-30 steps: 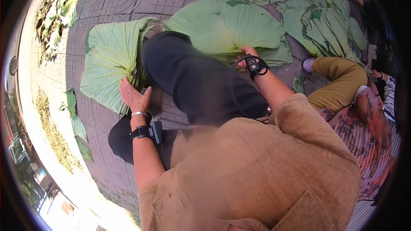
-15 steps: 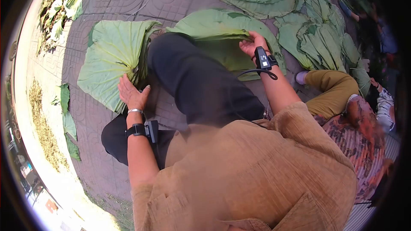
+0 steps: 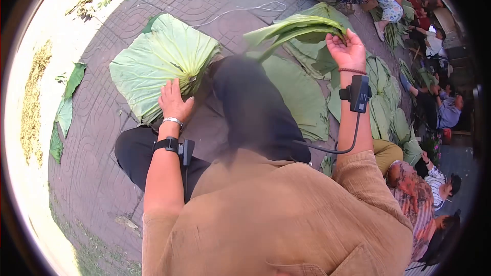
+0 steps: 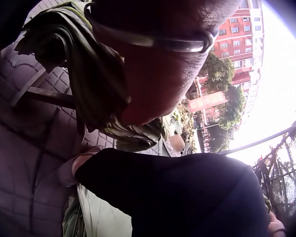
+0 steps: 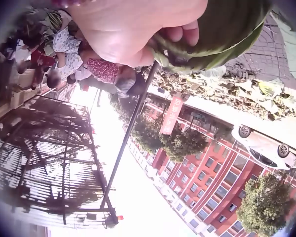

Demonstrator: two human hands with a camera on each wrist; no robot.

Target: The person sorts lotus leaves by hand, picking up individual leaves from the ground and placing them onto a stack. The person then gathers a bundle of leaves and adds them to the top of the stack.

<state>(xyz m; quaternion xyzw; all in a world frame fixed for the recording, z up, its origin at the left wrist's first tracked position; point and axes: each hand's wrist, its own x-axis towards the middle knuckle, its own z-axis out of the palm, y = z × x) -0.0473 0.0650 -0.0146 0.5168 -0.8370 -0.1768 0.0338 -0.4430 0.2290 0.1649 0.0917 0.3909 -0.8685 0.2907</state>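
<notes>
My left hand (image 3: 175, 103) rests with extended fingers on a pile of big green lotus leaves (image 3: 158, 59), near the pale centre where their veins meet. In the left wrist view, the folded edges of the leaf pile (image 4: 96, 79) hang beside that hand. My right hand (image 3: 349, 53) is raised past my knee and pinches a folded lotus leaf (image 3: 302, 24) at its gathered end; the rest of this leaf droops to the left. The right wrist view shows fingers curled at the edge of the held leaf (image 5: 222, 37). Flat lotus leaves (image 3: 294, 94) lie below it.
My dark-trousered knee (image 3: 245, 87) stands between the two leaf piles. More layered leaves (image 3: 383, 92) spread at right, beside a seated person in olive trousers (image 3: 386, 153). A white cord (image 3: 230, 13) lies on the paving, torn leaves (image 3: 64, 115) at left. Several people sit at upper right.
My right hand has lifted a leaf off the flat leaves and carried it up and forward, where it now hangs folded. The left hand stays on its pile. The view has turned.
</notes>
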